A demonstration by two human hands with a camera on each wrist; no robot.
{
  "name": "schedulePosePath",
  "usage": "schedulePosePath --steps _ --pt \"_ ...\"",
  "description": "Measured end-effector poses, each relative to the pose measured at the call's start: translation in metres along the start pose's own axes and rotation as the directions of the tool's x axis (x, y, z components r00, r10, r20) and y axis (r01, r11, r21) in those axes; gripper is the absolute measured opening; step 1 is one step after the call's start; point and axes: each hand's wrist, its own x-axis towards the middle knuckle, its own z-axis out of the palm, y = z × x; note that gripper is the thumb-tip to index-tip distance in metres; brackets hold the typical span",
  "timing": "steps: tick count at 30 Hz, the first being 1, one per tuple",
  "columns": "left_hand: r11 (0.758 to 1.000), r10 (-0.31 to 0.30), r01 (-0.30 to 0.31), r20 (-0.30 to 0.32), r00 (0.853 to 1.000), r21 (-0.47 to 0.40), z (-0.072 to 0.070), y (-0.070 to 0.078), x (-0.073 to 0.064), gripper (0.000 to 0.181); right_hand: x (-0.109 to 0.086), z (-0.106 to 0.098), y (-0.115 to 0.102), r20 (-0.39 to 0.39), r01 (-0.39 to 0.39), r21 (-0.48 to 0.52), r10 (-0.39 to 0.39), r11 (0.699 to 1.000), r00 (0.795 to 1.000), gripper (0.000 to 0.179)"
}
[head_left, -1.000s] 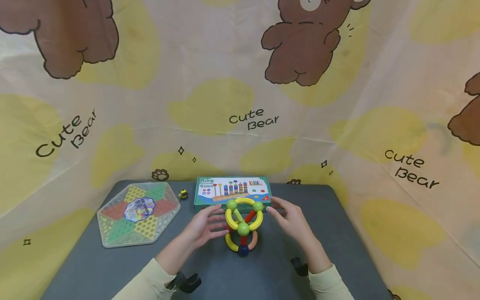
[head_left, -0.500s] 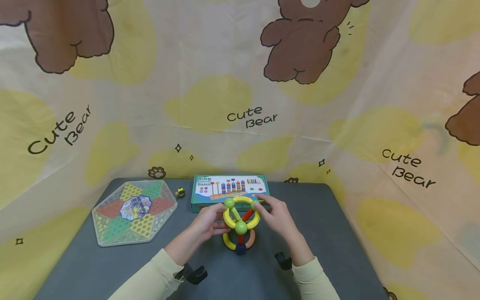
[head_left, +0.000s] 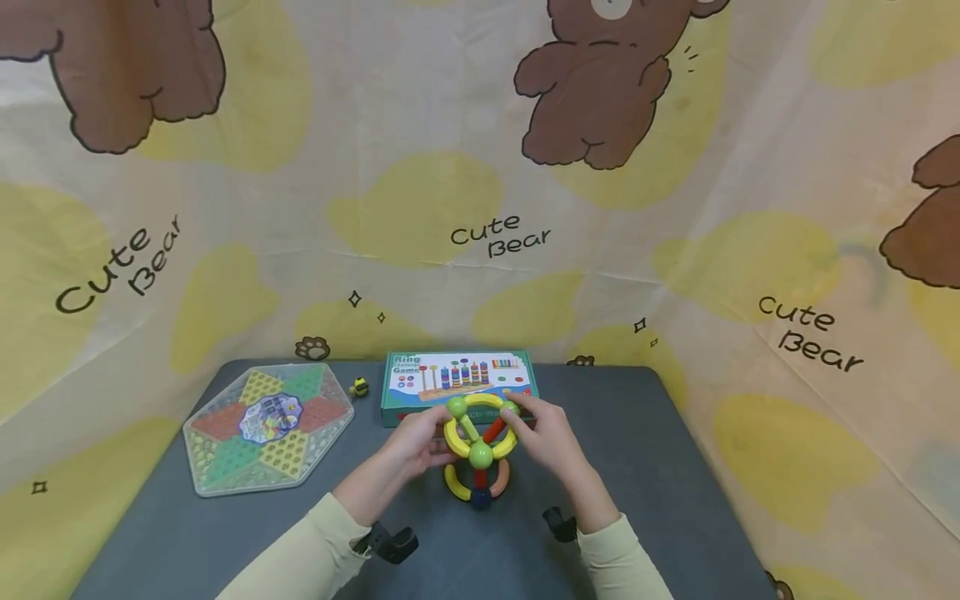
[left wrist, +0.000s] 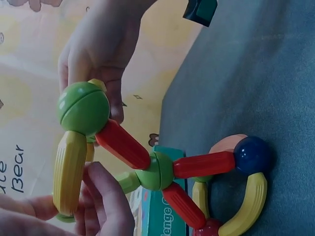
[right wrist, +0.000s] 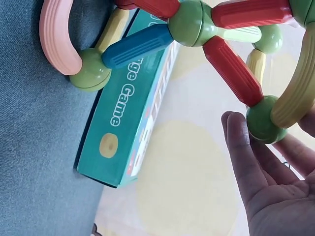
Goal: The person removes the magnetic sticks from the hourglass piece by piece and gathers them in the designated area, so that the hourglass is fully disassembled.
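Observation:
A magnetic stick-and-ball model (head_left: 481, 455) stands upright on the table, built of coloured rods and balls. Its upper ring has yellow curved rods and green balls; the lower ring shows yellow and pink rods and a dark blue ball (left wrist: 253, 154). On the upper ring's left side, my left hand (head_left: 416, 442) pinches a yellow curved rod (left wrist: 69, 172) near a green ball. My right hand (head_left: 553, 435) holds the green ball (right wrist: 266, 119) at the upper right between thumb and fingers. Red and blue straight rods (right wrist: 138, 45) join a central green ball (right wrist: 191, 22).
A green Ring Challenge Game box (head_left: 459, 379) lies just behind the model. To the left sits a hexagonal clear-covered board (head_left: 217, 422) with a coloured star pattern. A small yellow-and-black figure (head_left: 360, 387) stands between them. A bear-print cloth (head_left: 420, 200) hangs behind the grey table (head_left: 622, 467).
Both hands have moved inward from beside the model and taken hold of its upper ring. The model stays where it stood; the head view has shifted slightly.

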Motion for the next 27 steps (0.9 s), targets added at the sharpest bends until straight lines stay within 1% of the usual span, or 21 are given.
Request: schedulePosePath --steps 2,4,7,10,12,15,22,27 --pt "1.000 0.002 -0.002 0.002 1.000 0.002 0.000 0.000 -0.002 0.039 0.000 0.000 0.000 0.003 0.001 -0.004 -0.001 1.000 1.000 0.039" --pt "1.000 0.006 -0.007 0.024 1.000 0.015 0.001 0.000 -0.006 0.040 0.000 0.000 0.000 0.002 0.000 -0.002 0.000 1.000 1.000 0.039" --pt "0.999 0.023 -0.027 0.081 0.996 0.043 0.003 0.000 -0.013 0.041 -0.001 -0.001 0.000 0.000 -0.014 -0.006 0.014 1.000 1.000 0.039" --pt "0.996 0.040 -0.050 0.143 0.989 0.070 0.003 -0.001 -0.017 0.041 -0.001 -0.001 -0.001 -0.003 -0.025 0.001 0.025 1.000 1.000 0.038" --pt "0.994 0.051 -0.065 0.158 0.986 0.085 0.003 -0.002 -0.018 0.043 -0.001 -0.001 0.000 -0.003 -0.018 0.007 0.018 1.000 1.000 0.038" --pt "0.991 0.061 -0.080 0.166 0.984 0.110 0.002 -0.001 -0.019 0.044 0.000 0.000 0.000 -0.001 -0.009 0.012 0.009 1.000 1.000 0.038" --pt "0.979 0.056 -0.096 0.213 0.975 0.181 0.002 0.003 -0.020 0.041 0.001 0.002 -0.001 -0.002 -0.009 0.002 0.009 1.000 1.000 0.037" --pt "0.970 0.059 -0.108 0.219 0.974 0.219 0.005 0.002 -0.016 0.028 0.002 0.002 -0.002 -0.001 -0.011 -0.003 0.011 1.000 1.000 0.037"
